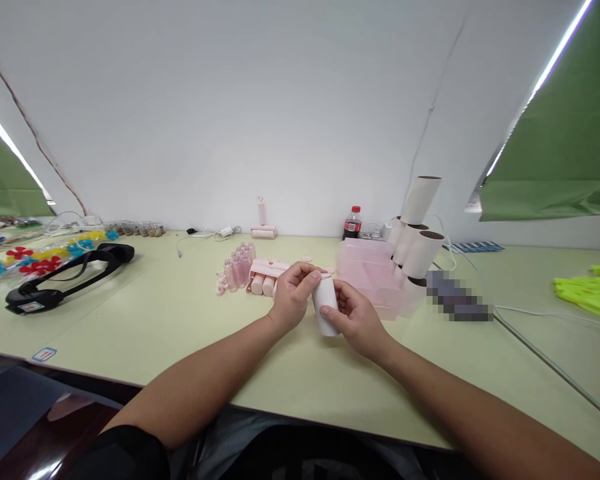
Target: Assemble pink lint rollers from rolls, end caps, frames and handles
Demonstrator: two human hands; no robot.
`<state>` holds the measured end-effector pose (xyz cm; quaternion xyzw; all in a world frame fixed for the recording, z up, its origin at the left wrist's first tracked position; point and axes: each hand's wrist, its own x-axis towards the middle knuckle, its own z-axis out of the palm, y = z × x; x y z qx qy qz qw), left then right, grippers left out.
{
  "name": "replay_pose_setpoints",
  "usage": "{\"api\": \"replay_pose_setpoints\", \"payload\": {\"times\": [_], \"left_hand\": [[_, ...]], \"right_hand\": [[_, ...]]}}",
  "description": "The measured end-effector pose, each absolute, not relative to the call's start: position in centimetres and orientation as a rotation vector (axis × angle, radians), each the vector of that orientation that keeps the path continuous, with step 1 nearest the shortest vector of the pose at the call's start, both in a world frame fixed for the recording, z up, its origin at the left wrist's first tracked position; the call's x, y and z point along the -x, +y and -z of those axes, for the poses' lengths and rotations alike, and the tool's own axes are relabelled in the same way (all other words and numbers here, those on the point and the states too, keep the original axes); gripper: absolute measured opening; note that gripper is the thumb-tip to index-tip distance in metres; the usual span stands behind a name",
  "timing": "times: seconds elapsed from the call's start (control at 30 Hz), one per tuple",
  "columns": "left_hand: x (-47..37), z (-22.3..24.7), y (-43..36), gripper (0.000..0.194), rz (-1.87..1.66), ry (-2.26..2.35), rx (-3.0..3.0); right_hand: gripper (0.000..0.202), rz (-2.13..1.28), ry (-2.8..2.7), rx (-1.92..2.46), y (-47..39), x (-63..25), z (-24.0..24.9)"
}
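Note:
A white lint-roller roll (pixel 325 303) stands slightly tilted between my two hands over the table. My left hand (pixel 294 295) is closed on it, its thumb and fingers pinching the upper rim. Lower down, my right hand (pixel 359 318) grips the roll's side, with the thumb across the front. Just behind my left hand lies a pink case (pixel 267 268) with several pale pink rolls (pixel 263 287) at its front. Several clear pink handles (pixel 240 265) stand to the left of that. Pink translucent boxes (pixel 365 263) are behind my right hand.
Several cardboard-cored white rolls (pixel 423 253) are stacked at the right. A cola bottle (pixel 352 223) and a pink lint roller (pixel 263 231) stand by the wall. A black headset (pixel 75 277) lies left; a cable (pixel 545 360) crosses the table at right, near neon-yellow pieces (pixel 587 293).

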<state>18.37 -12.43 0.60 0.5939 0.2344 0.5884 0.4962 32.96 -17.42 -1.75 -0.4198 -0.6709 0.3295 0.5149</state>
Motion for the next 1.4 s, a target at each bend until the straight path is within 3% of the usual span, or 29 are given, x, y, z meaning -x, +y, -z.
{"api": "replay_pose_setpoints", "payload": {"times": [1.03, 1.27, 1.4], "left_hand": [[-18.6, -0.1, -11.7, 0.015, -1.343, 0.564, -1.516], [-18.8, 0.4, -11.7, 0.022, -1.360, 0.663, -1.741], [-18.9, 0.9, -11.9, 0.032, -1.326, 0.667, -1.816]], "right_hand": [[0.041, -0.796, -1.579, 1.041, -17.4, -32.9, 1.9], [0.063, -0.857, -1.540, 1.002, -17.3, -33.0, 2.8], [0.055, -0.886, -1.507, 0.930, -17.3, -33.0, 2.4]]}}
